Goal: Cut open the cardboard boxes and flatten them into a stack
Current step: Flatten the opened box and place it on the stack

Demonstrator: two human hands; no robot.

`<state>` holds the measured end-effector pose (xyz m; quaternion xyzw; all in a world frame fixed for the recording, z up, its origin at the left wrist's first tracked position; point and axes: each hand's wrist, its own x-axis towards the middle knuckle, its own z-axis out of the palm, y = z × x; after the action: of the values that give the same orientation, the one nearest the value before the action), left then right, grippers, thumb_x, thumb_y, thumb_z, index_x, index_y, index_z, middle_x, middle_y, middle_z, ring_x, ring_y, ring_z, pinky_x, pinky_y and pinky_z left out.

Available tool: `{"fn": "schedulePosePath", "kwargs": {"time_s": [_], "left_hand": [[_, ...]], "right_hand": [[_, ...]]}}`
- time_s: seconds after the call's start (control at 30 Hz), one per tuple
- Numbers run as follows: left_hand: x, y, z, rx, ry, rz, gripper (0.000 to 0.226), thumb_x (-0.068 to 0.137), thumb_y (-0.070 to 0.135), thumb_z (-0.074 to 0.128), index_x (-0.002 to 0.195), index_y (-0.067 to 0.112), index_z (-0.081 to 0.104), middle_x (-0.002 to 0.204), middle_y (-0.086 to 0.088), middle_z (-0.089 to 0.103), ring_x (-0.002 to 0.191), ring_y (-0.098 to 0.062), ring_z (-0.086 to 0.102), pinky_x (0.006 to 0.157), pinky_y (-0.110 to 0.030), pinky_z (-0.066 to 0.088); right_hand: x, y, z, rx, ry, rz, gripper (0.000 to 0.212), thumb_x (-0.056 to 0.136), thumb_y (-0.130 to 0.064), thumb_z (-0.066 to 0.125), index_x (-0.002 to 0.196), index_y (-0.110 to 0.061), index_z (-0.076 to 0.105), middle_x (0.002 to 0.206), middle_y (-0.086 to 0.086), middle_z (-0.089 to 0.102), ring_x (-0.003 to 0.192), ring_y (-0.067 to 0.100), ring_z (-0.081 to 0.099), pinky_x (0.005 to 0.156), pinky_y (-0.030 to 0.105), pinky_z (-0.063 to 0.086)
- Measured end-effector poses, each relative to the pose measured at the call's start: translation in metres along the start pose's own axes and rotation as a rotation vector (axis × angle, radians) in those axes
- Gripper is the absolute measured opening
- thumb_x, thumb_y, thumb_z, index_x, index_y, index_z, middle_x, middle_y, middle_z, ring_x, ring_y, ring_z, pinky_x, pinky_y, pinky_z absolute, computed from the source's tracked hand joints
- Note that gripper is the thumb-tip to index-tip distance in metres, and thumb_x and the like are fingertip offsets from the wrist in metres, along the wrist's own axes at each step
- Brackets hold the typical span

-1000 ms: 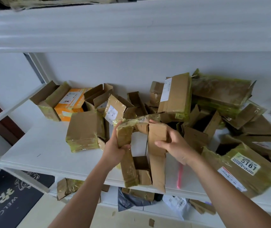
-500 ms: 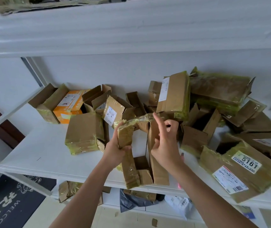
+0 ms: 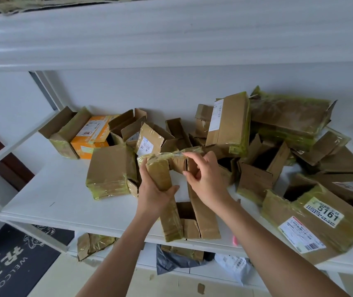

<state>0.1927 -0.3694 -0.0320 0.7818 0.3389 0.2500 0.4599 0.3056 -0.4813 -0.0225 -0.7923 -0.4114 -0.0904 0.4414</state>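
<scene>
White shelf (image 3: 42, 202), boxes heaped. Left hand (image 3: 153, 190) clamps box (image 3: 171, 202); right hand (image 3: 203, 179) pinches its taped flap. Flattening under way; next, likely tear tape.

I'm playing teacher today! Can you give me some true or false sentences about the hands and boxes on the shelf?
1. The left hand grips the opened cardboard box. True.
2. The right hand holds a knife. False: it pinches the box's taped top edge.
3. An orange box sits at the left of the white shelf. True.
4. The box labelled 5161 is on the left. False: it lies on the right.
</scene>
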Motion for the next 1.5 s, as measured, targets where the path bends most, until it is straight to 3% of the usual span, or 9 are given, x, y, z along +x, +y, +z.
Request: {"fn": "schedulePosePath", "kwargs": {"time_s": [0.17, 0.47, 0.67, 0.83, 1.0, 1.17, 1.3, 1.4, 1.5], "left_hand": [[-0.008, 0.004, 0.009, 0.075, 0.108, -0.018, 0.096, 0.074, 0.018, 0.083, 0.145, 0.015, 0.019, 0.125, -0.005, 0.053, 0.108, -0.028, 0.056, 0.079, -0.034, 0.045], [-0.003, 0.004, -0.015, 0.028, -0.270, -0.131, 0.084, 0.079, 0.006, 0.074, 0.139, 0.022, 0.018, 0.102, 0.000, 0.056, 0.085, -0.011, 0.059, 0.056, -0.017, 0.047], [0.000, -0.002, -0.031, -0.026, -0.353, -0.174, 0.094, 0.079, 0.004, 0.075, 0.147, 0.023, 0.012, 0.115, -0.004, 0.057, 0.104, -0.019, 0.059, 0.075, -0.031, 0.057], [0.000, 0.004, -0.022, -0.064, -0.159, -0.168, 0.078, 0.080, 0.015, 0.079, 0.138, 0.022, 0.027, 0.110, -0.002, 0.059, 0.098, -0.020, 0.062, 0.077, -0.039, 0.060], [0.006, 0.018, -0.017, 0.074, 0.053, -0.189, 0.056, 0.080, 0.024, 0.077, 0.113, 0.017, 0.031, 0.088, 0.001, 0.054, 0.079, -0.021, 0.059, 0.072, -0.049, 0.058], [0.013, 0.026, -0.016, 0.099, 0.083, -0.277, 0.054, 0.080, 0.029, 0.076, 0.109, 0.013, 0.034, 0.084, 0.005, 0.046, 0.072, -0.010, 0.048, 0.068, -0.040, 0.052], [0.014, 0.022, -0.025, -0.012, -0.014, -0.455, 0.046, 0.076, 0.022, 0.079, 0.103, 0.004, 0.047, 0.092, -0.010, 0.061, 0.074, -0.027, 0.067, 0.063, -0.048, 0.061], [0.007, 0.009, -0.026, -0.079, -0.114, -0.503, 0.052, 0.079, 0.024, 0.083, 0.111, -0.002, 0.051, 0.103, -0.016, 0.065, 0.071, -0.029, 0.070, 0.051, -0.039, 0.060], [-0.009, -0.013, -0.017, 0.227, -0.178, -0.301, 0.085, 0.081, 0.026, 0.081, 0.142, 0.008, 0.024, 0.140, -0.018, 0.046, 0.107, -0.035, 0.062, 0.081, -0.041, 0.058]], "right_hand": [[-0.006, -0.002, 0.006, -0.019, 0.013, 0.031, 0.050, 0.084, -0.015, 0.077, 0.130, -0.020, 0.059, 0.098, 0.000, 0.038, 0.078, 0.008, 0.047, 0.061, -0.002, 0.036], [-0.008, 0.003, 0.001, -0.037, 0.007, 0.017, 0.053, 0.080, -0.015, 0.081, 0.128, -0.020, 0.059, 0.097, -0.001, 0.039, 0.079, 0.008, 0.048, 0.065, 0.001, 0.035], [-0.009, 0.001, 0.004, -0.031, 0.004, 0.000, 0.054, 0.080, -0.016, 0.081, 0.129, -0.020, 0.058, 0.097, -0.002, 0.040, 0.078, 0.004, 0.045, 0.059, -0.001, 0.038], [-0.025, 0.012, 0.010, 0.051, -0.107, -0.037, 0.090, 0.084, -0.017, 0.077, 0.153, -0.038, 0.023, 0.110, 0.002, 0.040, 0.087, -0.001, 0.044, 0.073, 0.006, 0.043], [-0.078, 0.035, 0.014, -0.169, -0.147, 0.056, 0.109, 0.072, -0.033, 0.086, 0.150, -0.049, 0.012, 0.133, 0.004, 0.036, 0.117, 0.025, 0.047, 0.086, 0.042, 0.056], [-0.079, 0.020, -0.013, 0.063, -0.315, 0.164, 0.100, 0.086, -0.022, 0.075, 0.149, -0.054, 0.006, 0.129, -0.001, 0.054, 0.106, 0.013, 0.059, 0.094, 0.028, 0.045], [-0.058, 0.016, -0.043, 0.152, -0.562, 0.285, 0.091, 0.086, -0.016, 0.070, 0.145, -0.061, 0.018, 0.099, -0.003, 0.066, 0.082, 0.020, 0.063, 0.082, 0.036, 0.048], [-0.053, 0.032, -0.042, 0.166, -0.664, 0.336, 0.091, 0.083, -0.010, 0.069, 0.144, -0.061, 0.024, 0.119, -0.016, 0.060, 0.086, 0.013, 0.065, 0.073, 0.021, 0.053], [-0.056, 0.036, -0.028, 0.070, -0.732, 0.370, 0.083, 0.088, -0.008, 0.066, 0.149, -0.047, 0.027, 0.141, -0.019, 0.044, 0.109, 0.005, 0.059, 0.087, 0.015, 0.041]]}}
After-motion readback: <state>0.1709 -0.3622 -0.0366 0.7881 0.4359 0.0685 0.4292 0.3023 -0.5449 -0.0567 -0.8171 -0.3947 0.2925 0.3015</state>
